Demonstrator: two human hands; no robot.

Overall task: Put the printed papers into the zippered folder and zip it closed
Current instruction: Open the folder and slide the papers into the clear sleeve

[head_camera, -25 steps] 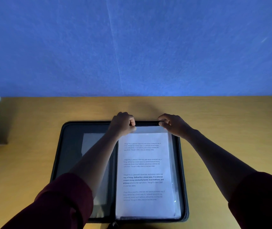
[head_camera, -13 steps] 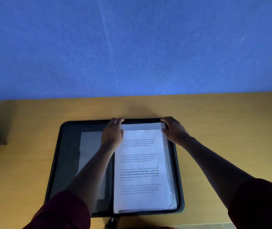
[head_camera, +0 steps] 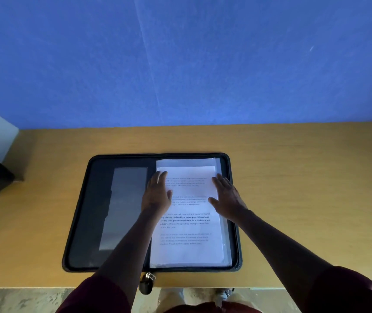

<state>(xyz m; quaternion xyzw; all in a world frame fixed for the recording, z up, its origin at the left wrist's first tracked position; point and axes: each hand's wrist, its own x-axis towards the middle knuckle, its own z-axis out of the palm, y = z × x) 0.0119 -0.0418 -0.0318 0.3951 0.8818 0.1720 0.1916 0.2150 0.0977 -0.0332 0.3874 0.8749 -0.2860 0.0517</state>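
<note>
Grip of both hands flat and holding nothing, left hand (head_camera: 157, 195), right hand (head_camera: 228, 195), one printed stack (head_camera: 187, 222), one open folder (head_camera: 94, 213)

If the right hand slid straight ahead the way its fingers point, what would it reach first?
The right hand lies flat on the printed papers, fingers aimed away and slightly left. Going on, it would cross the papers' far edge onto the clear sleeve, then likely the zippered folder rim.

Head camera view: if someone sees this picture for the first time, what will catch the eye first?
The bright printed papers stand out first, lying in the right half of the open zippered folder at the middle of the yellow table. Both hands lie flat on the page, the left hand at its left edge, the right hand at its right. Behind rises a blue wall.
</note>
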